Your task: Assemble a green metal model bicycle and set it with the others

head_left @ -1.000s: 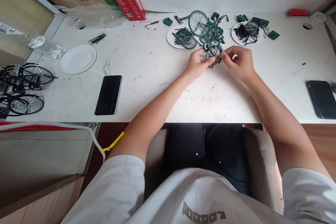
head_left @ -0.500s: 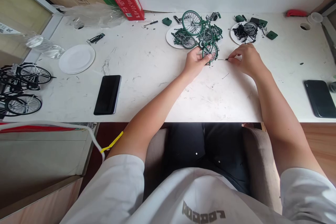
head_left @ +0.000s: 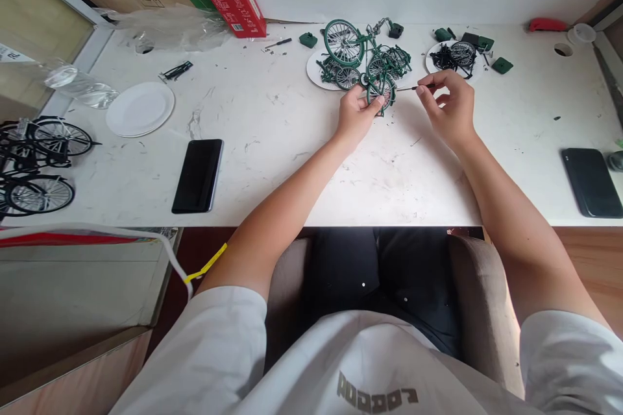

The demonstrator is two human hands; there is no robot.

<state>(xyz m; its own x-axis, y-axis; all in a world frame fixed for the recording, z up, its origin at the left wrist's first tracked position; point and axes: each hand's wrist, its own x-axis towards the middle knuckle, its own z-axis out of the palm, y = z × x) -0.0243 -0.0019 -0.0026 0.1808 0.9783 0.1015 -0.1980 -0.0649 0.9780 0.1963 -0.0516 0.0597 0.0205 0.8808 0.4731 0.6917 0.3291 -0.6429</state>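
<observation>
My left hand (head_left: 356,118) grips a green model bicycle (head_left: 344,43) by its small lower wheel, the thumb pressed over the spokes. The larger wheel and handlebar point away from me, above a white plate (head_left: 314,74) of green bicycle parts. In my right hand (head_left: 448,104) a thin screwdriver (head_left: 411,88) is pinched between thumb and fingers. Its shaft points left, with the tip close beside the wheel in my left hand; whether it touches cannot be made out.
Another plate (head_left: 429,63) with black parts stands behind my right hand. Black model bicycles (head_left: 46,162) stand at the far left, near stacked white plates (head_left: 141,110). A phone (head_left: 198,175) lies left, a dark case-like slab (head_left: 591,181) right. A red box (head_left: 238,0) leans at the back.
The bicycle has tilted and shifted left, its handlebar now turned outward. My right hand has risen and moved left, bringing the screwdriver up beside the wheel.
</observation>
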